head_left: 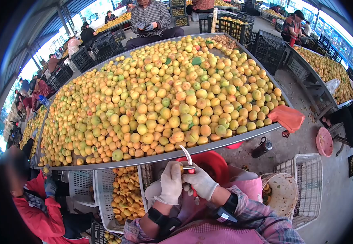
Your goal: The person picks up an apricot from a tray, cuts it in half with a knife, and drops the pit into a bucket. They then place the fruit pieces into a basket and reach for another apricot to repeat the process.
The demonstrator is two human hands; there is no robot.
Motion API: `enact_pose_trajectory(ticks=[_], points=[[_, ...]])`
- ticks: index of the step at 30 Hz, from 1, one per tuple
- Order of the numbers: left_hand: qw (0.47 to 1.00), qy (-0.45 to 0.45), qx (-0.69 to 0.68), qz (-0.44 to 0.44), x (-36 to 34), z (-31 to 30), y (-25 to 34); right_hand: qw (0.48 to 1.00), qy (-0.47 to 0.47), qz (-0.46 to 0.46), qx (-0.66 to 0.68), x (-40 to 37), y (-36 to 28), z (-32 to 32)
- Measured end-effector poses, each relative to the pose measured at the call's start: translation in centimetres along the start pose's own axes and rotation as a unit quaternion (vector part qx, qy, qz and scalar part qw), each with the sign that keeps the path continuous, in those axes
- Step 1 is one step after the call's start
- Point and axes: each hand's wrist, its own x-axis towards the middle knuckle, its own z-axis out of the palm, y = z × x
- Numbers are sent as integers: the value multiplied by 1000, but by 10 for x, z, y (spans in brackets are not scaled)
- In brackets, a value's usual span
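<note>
My right hand point(201, 181), in a white glove, is closed around red-handled pruning shears point(186, 153). Their curved metal blade points up and away from me; the red lower handle shows under the fingers. Close beside it, my gloved left hand point(171, 184) is closed at the jaws, with a small patch of a yellow apricot showing between its fingers; most of that fruit is hidden. Both hands are over my lap at the near edge of a metal-rimmed table point(160, 157) heaped with yellow-orange apricots point(152, 105).
Below left, a white crate point(103, 195) holds halved apricots point(126, 194). A red basin point(215, 162) sits under the table edge. At right are a white bucket point(284, 193), a white crate point(310, 185), a flask point(262, 147) and an orange cloth point(286, 118). A person in red sits at left.
</note>
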Motion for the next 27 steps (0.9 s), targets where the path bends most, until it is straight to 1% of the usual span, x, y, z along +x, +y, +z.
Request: enact_pose_trajectory(ticks=[1, 2, 3, 4, 5, 6, 7, 8, 9, 10, 11, 13, 14, 15, 16, 17, 18, 19, 20, 21, 23, 25, 26, 27], points=[[1000, 1, -1, 1, -1, -5, 11, 1000, -21, -2, 12, 0, -2, 0], [998, 8, -16, -65, -1, -15, 23, 1000, -5, 19, -15, -4, -8, -1], [991, 15, -30, -131, 0, -25, 28, 1000, -6, 20, -16, -3, -11, -5], [994, 41, -13, -97, 2, -38, 15, 995, 10, 37, -94, -1, -13, -11], [992, 67, 105, 13, 4, -56, 6, 983, 27, 52, -172, 1, -17, -17], [982, 134, 123, 53, 1, -71, -18, 966, 46, 50, -248, 2, -23, -22], [971, 155, 177, 40, -3, -89, -16, 957, 78, 42, -276, 2, -26, -28], [975, 141, 154, -82, 0, -117, -26, 944, 115, 22, -310, 6, -29, -35], [943, 157, 269, -120, -3, -141, -40, 927, 151, 3, -343, 13, -30, -44], [906, 154, 374, -123, -8, -153, -34, 909, 205, -87, -353, 26, -26, -58], [881, 142, 422, -160, -14, -179, -61, 880, 256, -177, -359, 38, -22, -70], [878, 116, 405, -227, -26, -200, -66, 845, 312, -210, -380, 57, -39, -81], [878, 118, 406, -225, -31, -209, -79, 833, 308, -204, -412, 59, -52, -80], [857, 144, 459, -184, -34, -217, -98, 833, 307, -208, -411, 68, -55, -83], [831, 168, 510, -143, -32, -217, -100, 789, 321, -237, -467, 80, -55, -87], [832, 171, 509, -142, -29, -218, -103, 739, 334, -266, -521, 90, -55, -92], [908, 152, 350, -171, -24, -208, -93, 743, 301, -211, -559, 93, -61, -91], [956, 128, 179, -194, -18, -197, -81, 742, 301, -212, -560, 99, -61, -91], [965, 118, 143, -186, -11, -183, -63, 742, 302, -174, -572, 109, -59, -93], [965, 120, 141, -184, -5, -171, -52, 742, 303, -136, -583, 117, -59, -93], [971, 70, -18, -226, 5, -148, -30, 732, 291, -128, -603, 123, -63, -96], [955, 55, -168, -239, 11, -115, 9, 782, 283, -165, -530, 121, -61, -101], [955, 56, -170, -238, 14, -104, 17, 781, 282, -166, -531, 116, -63, -96], [944, 4, -241, -224, 16, -95, 22, 845, 263, -152, -439, 102, -68, -87]])
